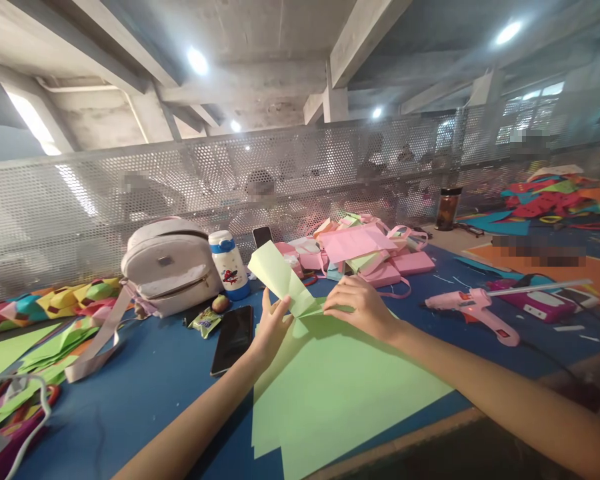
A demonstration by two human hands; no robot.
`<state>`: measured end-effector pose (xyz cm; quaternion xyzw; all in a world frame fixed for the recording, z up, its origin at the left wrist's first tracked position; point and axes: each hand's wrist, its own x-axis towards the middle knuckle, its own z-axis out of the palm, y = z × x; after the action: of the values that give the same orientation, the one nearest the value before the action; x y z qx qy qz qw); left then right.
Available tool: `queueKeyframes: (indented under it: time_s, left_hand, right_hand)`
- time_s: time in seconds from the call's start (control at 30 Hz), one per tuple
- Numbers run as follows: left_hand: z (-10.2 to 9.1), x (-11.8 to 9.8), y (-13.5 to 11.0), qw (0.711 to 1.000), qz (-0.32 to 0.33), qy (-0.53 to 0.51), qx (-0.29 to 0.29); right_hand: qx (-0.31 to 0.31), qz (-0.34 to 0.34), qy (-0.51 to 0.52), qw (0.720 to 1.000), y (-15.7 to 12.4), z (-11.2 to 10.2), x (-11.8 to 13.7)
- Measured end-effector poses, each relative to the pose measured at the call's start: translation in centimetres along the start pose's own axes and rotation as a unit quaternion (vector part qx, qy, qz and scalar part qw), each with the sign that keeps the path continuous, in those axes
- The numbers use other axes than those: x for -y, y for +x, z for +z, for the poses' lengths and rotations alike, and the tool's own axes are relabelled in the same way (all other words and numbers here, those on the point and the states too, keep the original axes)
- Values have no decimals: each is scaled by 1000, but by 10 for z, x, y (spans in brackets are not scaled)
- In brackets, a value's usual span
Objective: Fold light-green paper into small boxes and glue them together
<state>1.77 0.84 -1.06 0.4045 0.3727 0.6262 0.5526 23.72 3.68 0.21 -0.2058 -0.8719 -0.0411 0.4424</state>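
A folded light green paper piece (280,277) sticks up between my two hands over the blue table (145,393). My left hand (270,327) grips its lower left part with fingers closed around the fold. My right hand (363,307) pinches the fold from the right, fingers bent down on the paper. Beneath both hands lie large flat light green sheets (330,393) that reach the table's near edge.
A black phone (233,338) lies left of my left hand. Behind it stand a beige backpack (167,263) and a white-and-blue bottle (229,265). A pink glue gun (475,308) rests at right, pink paper boxes (375,257) at the back, coloured paper scraps (45,300) at left. A perforated metal screen (290,173) closes the table's far side.
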Motion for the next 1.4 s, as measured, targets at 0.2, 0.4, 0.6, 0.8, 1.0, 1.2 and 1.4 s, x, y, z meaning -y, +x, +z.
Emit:
queueKeyframes:
  time_s: [0.2,0.4,0.6,0.8,1.0,1.2,1.4]
  left_hand:
    - [-3,4,4,1000,7,-18,-16]
    - [1,8,-1,1000,13,-12,-8]
    - [4,9,-7,999,25,20,29]
    - [-2,15,-3,995,44,77,36]
    - [3,18,-5,990,81,110,45]
    - [10,19,-16,975,132,178,-11]
    - [15,24,-28,956,43,287,45]
  right_hand:
    - [63,-22,0,998,-7,-3,7]
    - [78,64,46,994,-12,0,19]
    - [87,290,254,918,4,9,9]
    - [277,289,317,860,16,3,-1]
    - [204,365,459,784,13,17,17]
    - [106,422,429,791,9,21,27]
    - [31,438,366,821,9,18,19]
